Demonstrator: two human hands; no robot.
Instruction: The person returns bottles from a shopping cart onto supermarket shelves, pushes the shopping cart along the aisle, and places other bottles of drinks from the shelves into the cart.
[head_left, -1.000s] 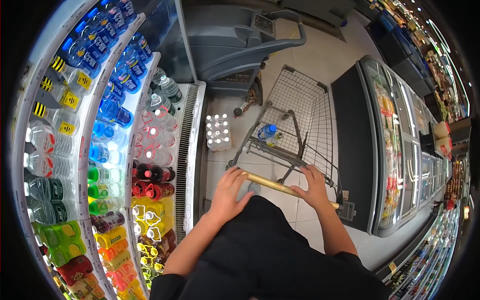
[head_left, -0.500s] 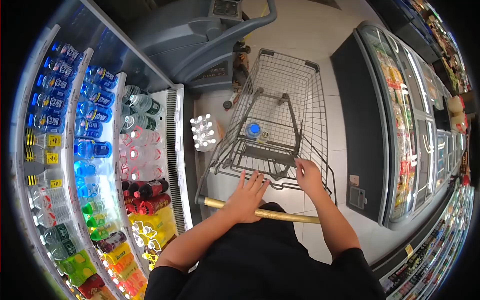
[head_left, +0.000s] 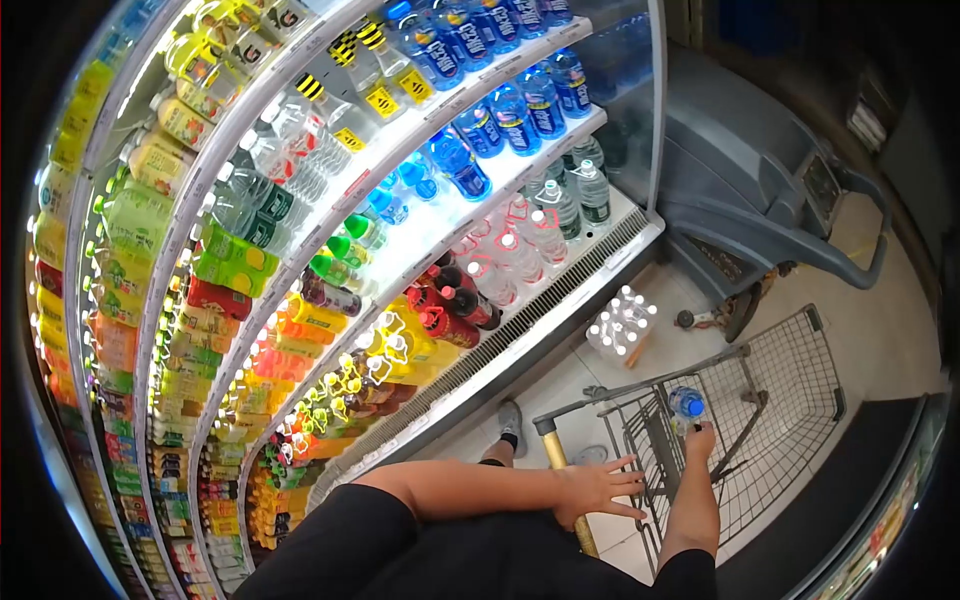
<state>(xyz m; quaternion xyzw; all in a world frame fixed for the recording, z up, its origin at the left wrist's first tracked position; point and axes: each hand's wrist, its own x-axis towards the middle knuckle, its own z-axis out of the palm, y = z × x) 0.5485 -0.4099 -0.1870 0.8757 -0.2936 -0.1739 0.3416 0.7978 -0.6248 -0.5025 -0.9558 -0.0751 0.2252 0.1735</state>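
Note:
My left hand [head_left: 600, 491] lies over the cart's gold handle [head_left: 556, 452], its fingers spread toward the basket. My right hand [head_left: 700, 440] reaches down into the wire shopping cart [head_left: 790, 400], fingers closed at the top of a small clear bottle [head_left: 680, 427]. Its lower part shows beside the fingers; the exact grip is partly hidden. Right beside it stands a clear bottle with a blue cap [head_left: 688, 403].
A lit drinks cooler [head_left: 480, 350] with shelves of bottles runs along the left. A pack of white-capped bottles [head_left: 622, 322] stands on the floor. Beyond it is a grey machine with a handle [head_left: 760, 170]. A dark freezer side [head_left: 850, 490] borders the cart at lower right.
My view has turned left toward the cooler. My right hand has moved from the cart's near rim into the basket, to the smaller bottle. My left hand stays by the handle, fingers spread wider.

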